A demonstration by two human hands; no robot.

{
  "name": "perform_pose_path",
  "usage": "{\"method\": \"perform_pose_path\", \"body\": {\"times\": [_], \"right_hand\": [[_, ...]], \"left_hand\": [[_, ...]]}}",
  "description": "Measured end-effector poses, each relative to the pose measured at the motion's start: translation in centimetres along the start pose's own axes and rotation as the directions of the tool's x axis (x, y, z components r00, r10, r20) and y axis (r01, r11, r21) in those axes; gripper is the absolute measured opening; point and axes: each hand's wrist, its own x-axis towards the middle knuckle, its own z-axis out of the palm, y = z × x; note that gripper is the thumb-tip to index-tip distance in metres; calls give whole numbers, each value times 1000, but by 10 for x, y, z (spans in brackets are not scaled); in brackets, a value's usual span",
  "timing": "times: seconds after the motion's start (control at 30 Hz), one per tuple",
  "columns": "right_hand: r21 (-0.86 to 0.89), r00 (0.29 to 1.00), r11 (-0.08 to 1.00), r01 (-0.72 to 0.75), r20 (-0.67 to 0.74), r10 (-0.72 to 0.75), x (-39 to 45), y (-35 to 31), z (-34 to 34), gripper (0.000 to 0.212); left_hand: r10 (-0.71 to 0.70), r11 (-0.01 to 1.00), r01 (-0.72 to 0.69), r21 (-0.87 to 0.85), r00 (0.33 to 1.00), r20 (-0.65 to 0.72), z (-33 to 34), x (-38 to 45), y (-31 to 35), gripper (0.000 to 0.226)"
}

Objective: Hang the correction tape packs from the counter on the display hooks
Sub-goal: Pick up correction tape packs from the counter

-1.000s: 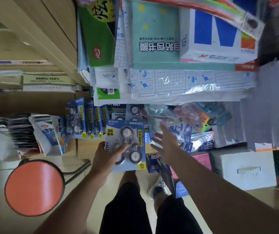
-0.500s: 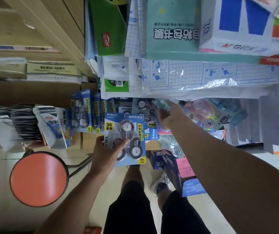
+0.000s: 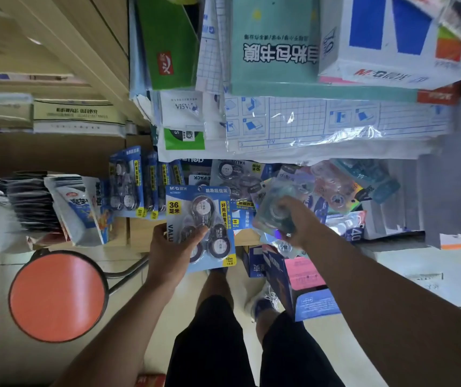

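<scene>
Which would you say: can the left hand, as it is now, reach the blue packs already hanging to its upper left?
Probably yes: the left hand has nothing between it and the hanging blue packs, but it already grips a blue three-roll pack.

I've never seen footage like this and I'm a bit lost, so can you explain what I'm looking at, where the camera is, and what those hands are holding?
There is no machine here: a person is working with two bare hands. The one picture comes from a wide-angle camera worn on the head, looking forward and down, so you see both arms, the legs and the floor.

The left hand grips a blue correction tape pack marked 36, with round tape rolls under clear plastic. The right hand holds a smaller teal pack, blurred, over a heap of loose packs on the counter.

More blue packs hang in a row to the left. Above lie stacked book-cover sheets and a white and blue box. Below left stands an orange round stool.
</scene>
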Motion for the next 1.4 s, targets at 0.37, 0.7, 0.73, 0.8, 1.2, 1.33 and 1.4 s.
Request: {"method": "perform_pose_path", "body": {"times": [0.37,0.7,0.73,0.8,1.2,1.33,1.4], "right_hand": [[-555,964,813,175,-70,-255,33,-11,10,104],[-739,899,601,303,12,-438,36,0,-1,120],[-759,896,572,311,34,-442,34,1,0,121],[-736,903,591,331,65,-424,27,4,1,111],[-392,810,709,586,256,-528,-134,-15,-37,65],[-188,715,732,654,470,-518,-216,-25,-52,63],[-157,679,710,687,488,-549,-251,-26,-58,58]], "left_hand": [[11,996,-9,93,1000,-18,9,5,-5,62],[59,958,-50,282,998,-23,11,4,-15,63],[69,954,-57,294,997,-31,11,3,-15,62],[85,943,-67,327,996,-41,11,3,-15,61],[297,853,-242,463,954,-48,3,-69,17,57],[389,810,-356,466,921,28,23,-136,34,41],[411,813,-400,423,909,71,35,-172,39,34]]}}
